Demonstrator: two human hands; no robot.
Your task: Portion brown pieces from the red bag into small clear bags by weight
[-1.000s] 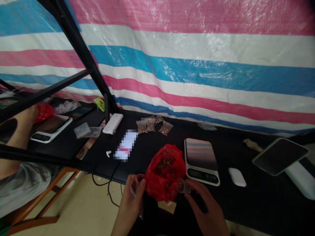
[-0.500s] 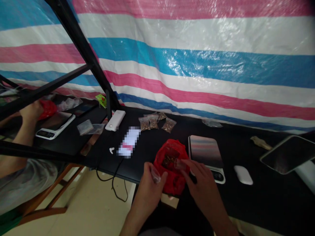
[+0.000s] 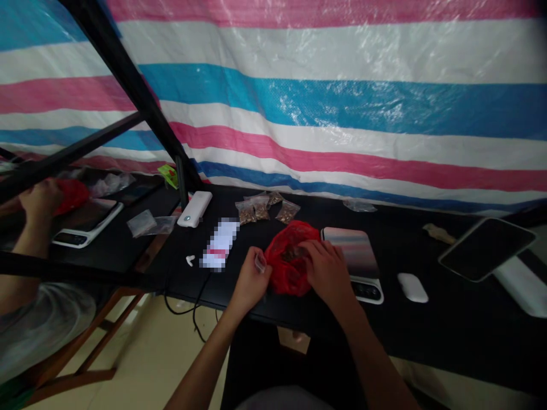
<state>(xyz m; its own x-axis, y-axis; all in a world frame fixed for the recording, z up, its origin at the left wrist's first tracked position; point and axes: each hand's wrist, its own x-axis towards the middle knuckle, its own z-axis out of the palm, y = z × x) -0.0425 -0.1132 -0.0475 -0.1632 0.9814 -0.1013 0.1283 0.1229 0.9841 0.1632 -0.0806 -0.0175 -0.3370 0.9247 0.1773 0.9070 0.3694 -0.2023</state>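
Note:
A red plastic bag (image 3: pixel 287 279) with small brown pieces (image 3: pixel 293 253) inside stands open on the black table. My left hand (image 3: pixel 252 282) is at its left side, closed on a small clear plastic bag (image 3: pixel 260 262). At the right side of the opening, my right hand (image 3: pixel 329 270) has its fingers curled over the rim toward the pieces. Its fingertips are partly hidden, and what they pinch does not show clearly. A digital scale (image 3: pixel 359 256) lies just right of the red bag, partly behind my right hand.
Several filled zip bags (image 3: pixel 261 212) lie behind the red bag. To the left are a phone (image 3: pixel 220 244), a white power bank (image 3: pixel 195 208) and an earbud (image 3: pixel 190 260). A white case (image 3: pixel 412 287) and a tilted phone (image 3: pixel 487 249) are right. Beyond the black frame (image 3: pixel 160 131), another person's hand (image 3: pixel 40 199) works.
The red bag and both hands have moved up and away from the table's front edge. My right hand has closed in over the bag's opening. The view has shifted slightly.

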